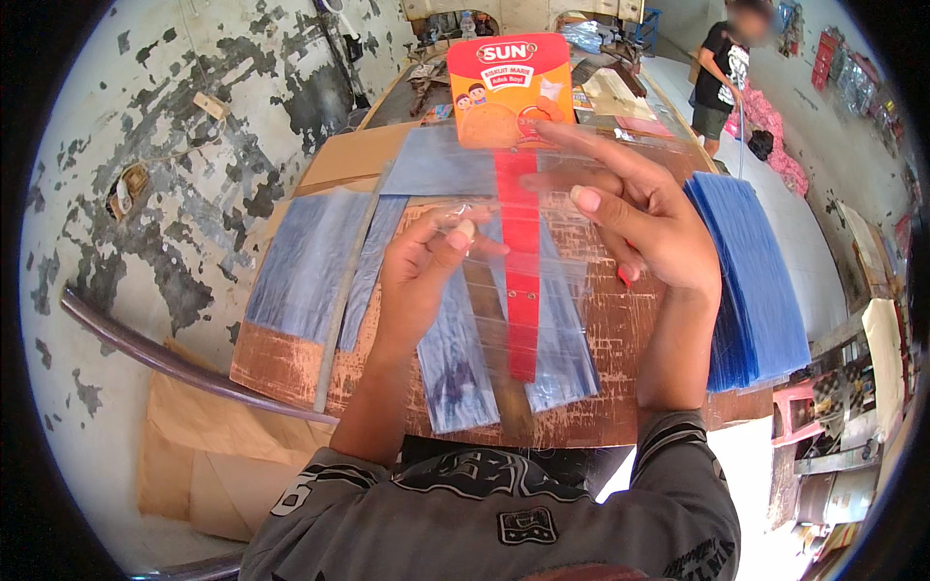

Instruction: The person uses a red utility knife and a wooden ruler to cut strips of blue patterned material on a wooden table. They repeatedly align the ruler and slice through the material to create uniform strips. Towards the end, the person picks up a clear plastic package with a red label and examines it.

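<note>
An orange and red printed display card (511, 92), with drawn figures and a round biscuit, stands at the top of a long red strip (521, 290). Clear plastic bands cross the strip, and small metal studs show on it. My left hand (426, 261) is left of the strip, thumb and fingers pinched on a thin clear plastic sheet (460, 215). Right of the strip, my right hand (649, 218) is raised, thumb and forefinger apart, the far fingers smeared by motion. A small red piece (625, 280) shows by its lower fingers; whether they touch it is unclear.
A scratched brown table (387, 387) bears bluish clear plastic sheets (310, 261). A thick blue plastic stack (751, 281) lies at its right edge. A metal ruler-like bar (344, 310) runs along the left. Another person (722, 73) stands far right. A pipe (174, 358) curves at left.
</note>
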